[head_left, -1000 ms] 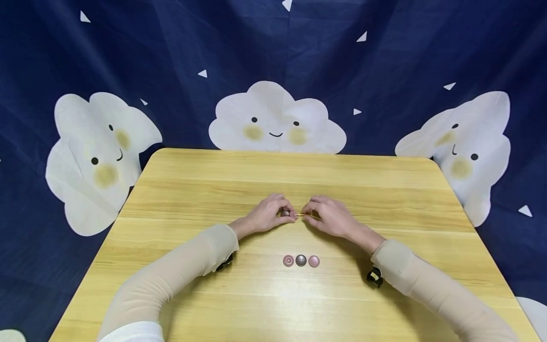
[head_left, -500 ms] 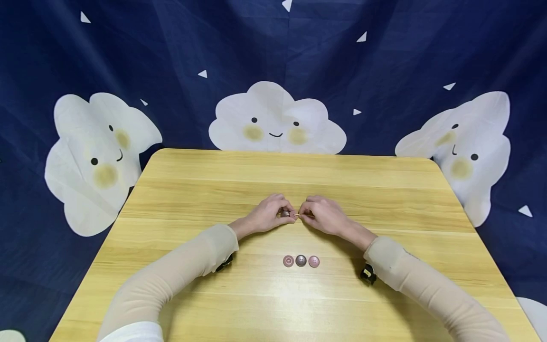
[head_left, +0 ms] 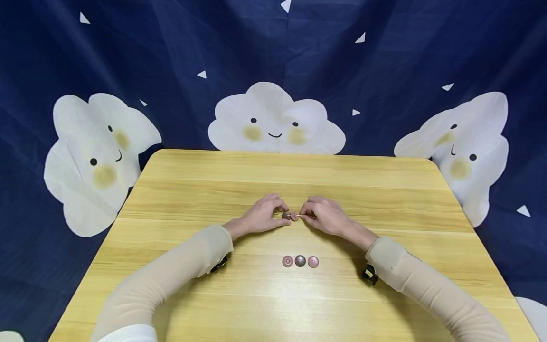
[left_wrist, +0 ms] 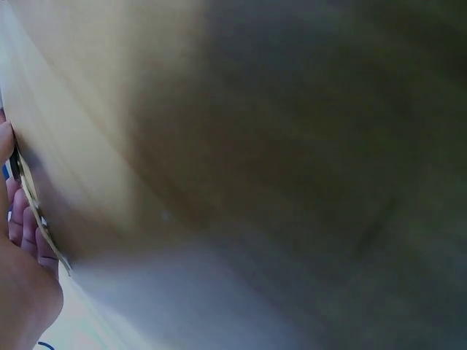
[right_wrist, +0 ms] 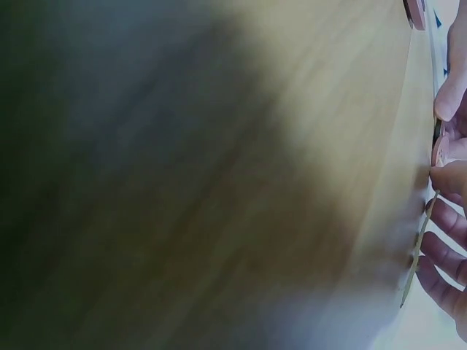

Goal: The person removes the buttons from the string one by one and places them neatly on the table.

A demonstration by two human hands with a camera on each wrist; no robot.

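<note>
Both hands meet near the middle of the wooden desk [head_left: 183, 190], well in from every edge. The left hand [head_left: 262, 216] has its fingers curled and pinches a small dark button [head_left: 286, 215] between thumb and fingertip, just above the desktop. The right hand [head_left: 322, 216] is curled too, pinching a thin pale cord [head_left: 304, 215] whose tip points at the button and looks to touch it; whether it passes through a hole is too small to tell. The two hands are just beside each other, fingertips almost meeting.

Closer to the person's edge of the desk, three more buttons lie flat in a short row, touching or nearly so: a pink button [head_left: 287, 261], a grey button [head_left: 300, 261] and another pink one [head_left: 313, 261]. Both wrist views are mostly blur, showing only desk surface and fingertips at the frame edge.
</note>
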